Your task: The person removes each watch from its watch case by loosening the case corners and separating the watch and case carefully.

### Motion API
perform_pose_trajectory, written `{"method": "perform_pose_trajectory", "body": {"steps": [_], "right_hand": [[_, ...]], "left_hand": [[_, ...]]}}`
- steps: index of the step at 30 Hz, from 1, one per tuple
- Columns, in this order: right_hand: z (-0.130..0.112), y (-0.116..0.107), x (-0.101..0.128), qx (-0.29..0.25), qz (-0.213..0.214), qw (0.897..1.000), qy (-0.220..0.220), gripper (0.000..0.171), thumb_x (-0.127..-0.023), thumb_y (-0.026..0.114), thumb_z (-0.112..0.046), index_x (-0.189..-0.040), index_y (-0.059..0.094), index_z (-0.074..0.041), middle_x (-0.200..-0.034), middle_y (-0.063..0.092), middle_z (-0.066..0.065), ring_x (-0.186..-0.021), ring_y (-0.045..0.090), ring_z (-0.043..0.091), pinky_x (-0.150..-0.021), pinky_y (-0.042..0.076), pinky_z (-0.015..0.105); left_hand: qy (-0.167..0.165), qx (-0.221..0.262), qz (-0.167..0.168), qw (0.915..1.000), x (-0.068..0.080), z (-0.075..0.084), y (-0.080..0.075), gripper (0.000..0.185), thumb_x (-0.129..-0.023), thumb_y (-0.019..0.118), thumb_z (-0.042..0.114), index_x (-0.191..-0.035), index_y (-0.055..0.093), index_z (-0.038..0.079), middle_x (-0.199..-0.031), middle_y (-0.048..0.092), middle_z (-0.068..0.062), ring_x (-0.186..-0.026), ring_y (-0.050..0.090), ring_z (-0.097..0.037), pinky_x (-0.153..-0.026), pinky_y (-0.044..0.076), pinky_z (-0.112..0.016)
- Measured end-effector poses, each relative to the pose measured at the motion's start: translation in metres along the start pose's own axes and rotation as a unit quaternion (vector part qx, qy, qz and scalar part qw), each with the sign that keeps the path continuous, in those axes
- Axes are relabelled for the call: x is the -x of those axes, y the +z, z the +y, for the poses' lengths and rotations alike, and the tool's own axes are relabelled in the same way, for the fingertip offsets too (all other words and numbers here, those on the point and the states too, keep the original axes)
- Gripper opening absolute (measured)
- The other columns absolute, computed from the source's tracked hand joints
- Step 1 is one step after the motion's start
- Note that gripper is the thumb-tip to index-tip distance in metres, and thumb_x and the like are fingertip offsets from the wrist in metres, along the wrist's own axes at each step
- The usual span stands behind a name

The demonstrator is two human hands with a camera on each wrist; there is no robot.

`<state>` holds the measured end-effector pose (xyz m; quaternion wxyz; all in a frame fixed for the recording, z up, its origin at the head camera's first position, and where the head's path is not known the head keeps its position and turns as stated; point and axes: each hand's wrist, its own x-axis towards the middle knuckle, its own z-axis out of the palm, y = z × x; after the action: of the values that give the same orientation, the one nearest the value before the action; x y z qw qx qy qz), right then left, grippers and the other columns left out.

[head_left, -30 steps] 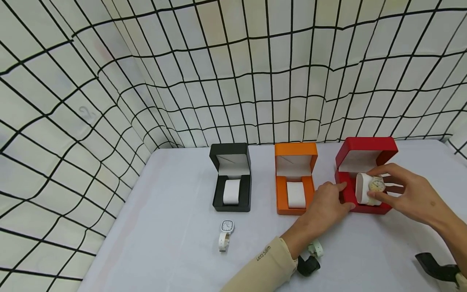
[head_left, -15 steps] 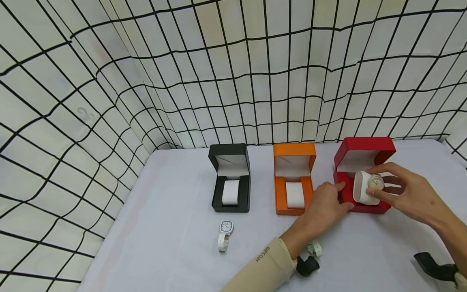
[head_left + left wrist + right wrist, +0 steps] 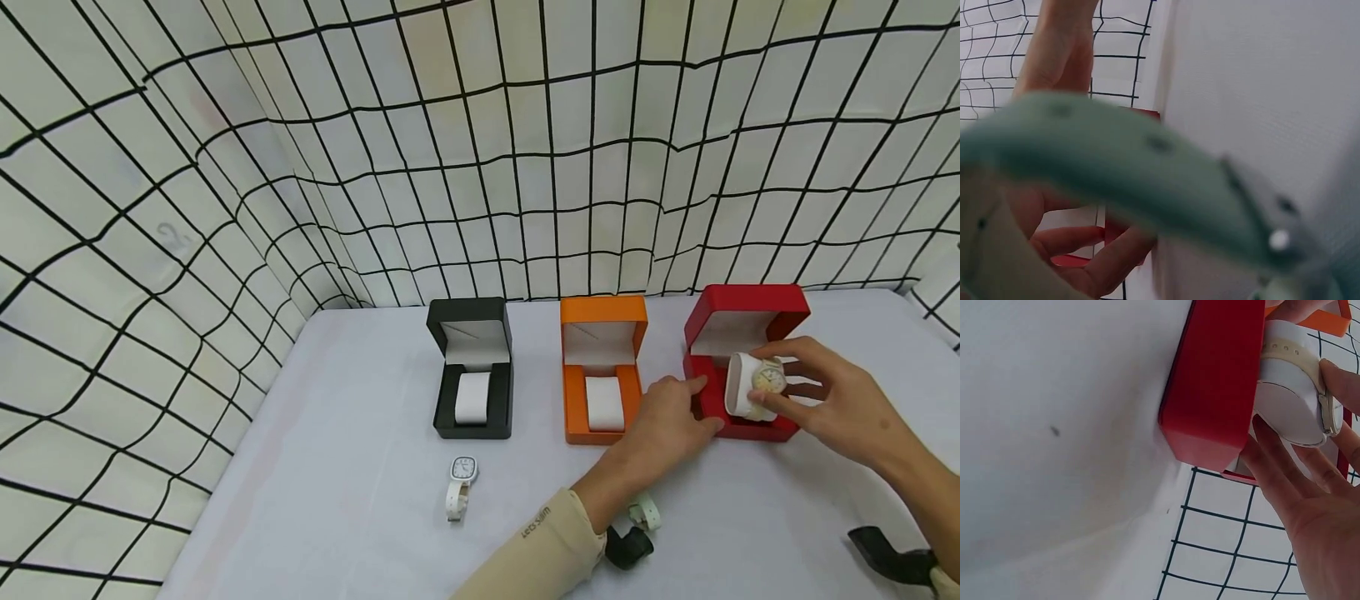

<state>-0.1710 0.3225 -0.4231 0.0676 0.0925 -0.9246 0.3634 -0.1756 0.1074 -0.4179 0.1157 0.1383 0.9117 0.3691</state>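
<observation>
A red box [image 3: 750,312] stands open at the right of the table. My right hand [image 3: 772,379] pinches a white cushion [image 3: 738,385] with a pale watch [image 3: 767,381] wrapped round it, held over the box's base. In the right wrist view, the cushion [image 3: 1288,406] sits at the red box's [image 3: 1213,381] rim with my fingers [image 3: 1285,469] under it. My left hand [image 3: 701,406] holds the box's front left corner, index finger on the side and thumb on the front. The left wrist view is blurred by a pale green strap [image 3: 1116,156].
An open orange box [image 3: 603,371] and an open black box [image 3: 472,371], each with a bare white cushion, stand left of the red one. A white watch [image 3: 459,479] lies before the black box. Another pale watch [image 3: 647,510] lies by my left wrist. Grid-patterned walls surround the table.
The view has drifted slightly. Both hands keep their holds on the red box and the cushion, with hardly any movement.
</observation>
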Motion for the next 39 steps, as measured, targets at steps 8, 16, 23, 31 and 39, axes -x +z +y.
{"method": "perform_pose_trajectory", "body": {"steps": [8, 16, 23, 31, 39], "right_hand": [[0.003, 0.003, 0.002, 0.004, 0.007, 1.000, 0.004, 0.066, -0.088, 0.085, -0.018, -0.144, 0.053, -0.012, -0.137, 0.053, 0.025, -0.107, 0.058, 0.043, -0.075, 0.039, -0.007], [-0.002, 0.003, 0.003, -0.064, 0.025, 0.998, 0.007, 0.066, -0.088, 0.084, -0.014, -0.144, 0.048, -0.010, -0.133, 0.050, -0.010, -0.102, 0.056, -0.013, -0.070, 0.052, 0.004], [-0.010, 0.005, 0.003, -0.108, 0.030, 0.994, -0.006, 0.057, -0.088, 0.082, -0.005, -0.137, 0.054, -0.009, -0.125, 0.051, -0.021, -0.102, 0.056, -0.021, -0.073, 0.054, 0.005], [-0.009, 0.004, 0.006, -0.100, 0.024, 0.995, -0.011, 0.060, -0.090, 0.081, -0.005, -0.142, 0.054, -0.010, -0.127, 0.050, -0.029, -0.104, 0.049, -0.026, -0.074, 0.051, 0.001], [-0.011, 0.002, 0.010, -0.103, -0.003, 0.994, -0.020, 0.069, -0.091, 0.079, -0.006, -0.152, 0.050, -0.012, -0.134, 0.047, -0.032, -0.105, 0.054, -0.022, -0.076, 0.052, 0.002]], "left_hand": [[0.005, 0.015, 0.023, 0.9996, -0.001, 0.002, -0.006, 0.041, -0.097, 0.074, 0.025, -0.136, 0.069, 0.016, -0.115, 0.067, 0.002, -0.092, 0.051, 0.001, -0.077, 0.053, -0.010], [0.076, 0.046, 0.117, 0.9892, -0.001, 0.006, -0.010, 0.027, -0.101, 0.068, 0.022, -0.127, 0.074, 0.019, -0.122, 0.069, 0.003, -0.100, 0.059, -0.003, -0.081, 0.051, -0.009], [0.064, 0.187, 0.085, 0.9766, -0.003, 0.005, -0.013, 0.026, -0.101, 0.067, 0.018, -0.127, 0.073, 0.018, -0.116, 0.072, 0.004, -0.092, 0.058, 0.003, -0.072, 0.051, -0.007], [0.011, 0.271, 0.043, 0.9616, -0.004, 0.005, -0.019, 0.028, -0.099, 0.070, 0.020, -0.127, 0.071, 0.018, -0.109, 0.071, 0.007, -0.089, 0.060, 0.007, -0.071, 0.055, -0.012], [-0.025, 0.315, 0.019, 0.9484, -0.005, 0.003, -0.023, 0.035, -0.094, 0.079, 0.021, -0.128, 0.069, 0.020, -0.108, 0.069, 0.011, -0.091, 0.062, 0.004, -0.073, 0.058, -0.016]]}}
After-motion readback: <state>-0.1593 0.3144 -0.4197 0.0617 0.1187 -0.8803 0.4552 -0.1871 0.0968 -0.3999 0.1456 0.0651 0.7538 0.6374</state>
